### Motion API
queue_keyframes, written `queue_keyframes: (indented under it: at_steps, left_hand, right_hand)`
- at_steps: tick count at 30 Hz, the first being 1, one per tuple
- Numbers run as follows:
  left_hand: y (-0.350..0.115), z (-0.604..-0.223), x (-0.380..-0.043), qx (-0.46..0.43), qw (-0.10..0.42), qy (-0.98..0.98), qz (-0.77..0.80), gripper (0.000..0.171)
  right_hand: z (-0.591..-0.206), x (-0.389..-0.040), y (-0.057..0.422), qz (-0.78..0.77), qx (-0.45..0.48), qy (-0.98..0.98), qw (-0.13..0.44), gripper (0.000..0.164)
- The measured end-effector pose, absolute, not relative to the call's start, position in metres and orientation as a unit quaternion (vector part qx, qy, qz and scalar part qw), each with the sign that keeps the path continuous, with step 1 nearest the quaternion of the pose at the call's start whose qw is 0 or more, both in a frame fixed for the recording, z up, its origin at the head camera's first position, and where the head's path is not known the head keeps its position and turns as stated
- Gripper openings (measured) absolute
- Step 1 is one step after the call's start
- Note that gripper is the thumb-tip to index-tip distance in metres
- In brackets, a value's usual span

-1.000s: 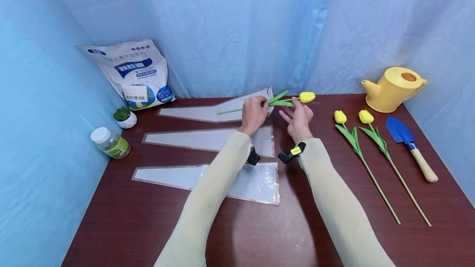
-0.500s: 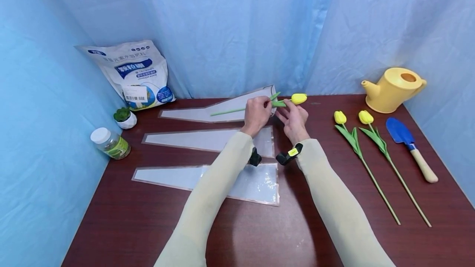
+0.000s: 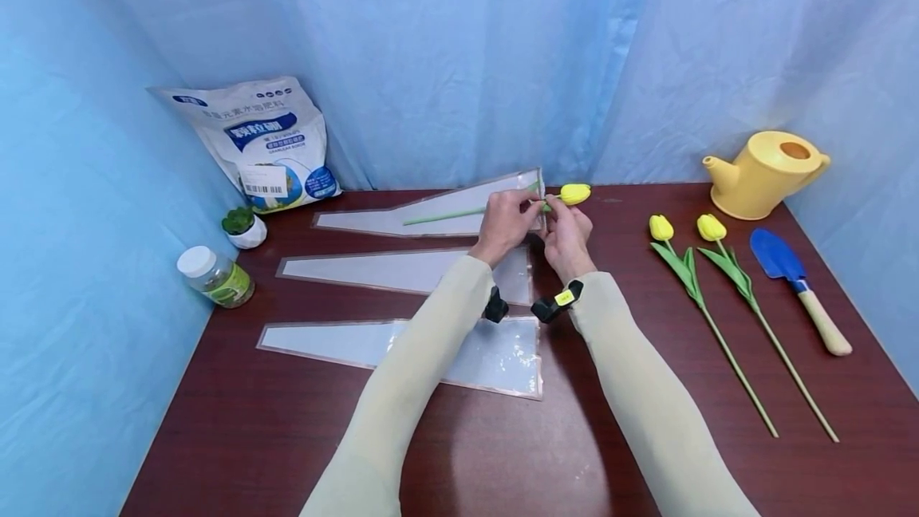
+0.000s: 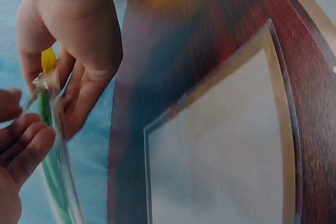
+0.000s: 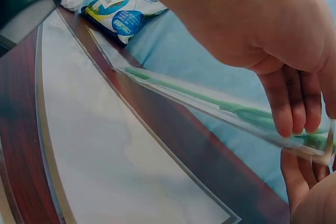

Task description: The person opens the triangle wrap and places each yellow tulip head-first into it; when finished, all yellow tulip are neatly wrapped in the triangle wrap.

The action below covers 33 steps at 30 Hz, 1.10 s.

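A yellow tulip [image 3: 575, 195] lies with its green stem inside the farthest clear flower sleeve [image 3: 359, 221]. Its bloom sticks out past the sleeve's wide right end. At that mouth my left hand [image 3: 502, 228] pinches the sleeve's edge, beside the leaves. My right hand [image 3: 567, 239] pinches the tulip just below the bloom, its other fingers under the sleeve's end. Through the plastic the green leaves [image 5: 252, 116] show in the right wrist view. Fingers partly cover the leaves and the sleeve's mouth.
Two more flat sleeves, a middle one [image 3: 380, 268] and a front one [image 3: 316, 339], lie nearer. Two tulips [image 3: 707, 317], a blue trowel [image 3: 778, 258] and a yellow watering can [image 3: 764, 178] are right. A fertilizer bag [image 3: 276, 142], potted plant [image 3: 247, 231] and jar [image 3: 222, 278] stand left.
The tulip has slid left, deeper into the sleeve, and its leaves are now mostly within the mouth. My right hand has moved left, closer to my left hand, which has shifted slightly right.
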<state>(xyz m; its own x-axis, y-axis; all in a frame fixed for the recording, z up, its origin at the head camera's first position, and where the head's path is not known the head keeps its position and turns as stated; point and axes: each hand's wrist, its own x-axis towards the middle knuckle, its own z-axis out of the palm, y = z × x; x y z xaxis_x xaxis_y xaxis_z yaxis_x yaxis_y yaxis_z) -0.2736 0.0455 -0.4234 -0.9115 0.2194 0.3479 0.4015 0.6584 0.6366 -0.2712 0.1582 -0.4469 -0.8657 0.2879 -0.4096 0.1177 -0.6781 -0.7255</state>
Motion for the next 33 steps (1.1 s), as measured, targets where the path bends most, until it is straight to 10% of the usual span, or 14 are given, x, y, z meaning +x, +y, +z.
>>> queue_keyframes:
  at_steps: [13,23,33]
  left_hand:
    - [-0.015,-0.433,-0.296,-0.195,0.083,-0.914,-0.346,0.033]
    - [-0.079,-0.437,-0.315,-0.231,-0.096,-0.936,-0.246,0.107]
    - [-0.096,-0.442,-0.320,-0.212,-0.130,-0.947,-0.205,0.103]
  right_hand:
    - [-0.451,-0.272,0.167,0.903,-0.264,-0.335,0.053,0.006]
    - [-0.451,-0.269,0.171,0.912,-0.276,-0.300,0.049,0.006]
    - [-0.451,-0.266,0.170,0.918,-0.269,-0.288,0.038,0.004]
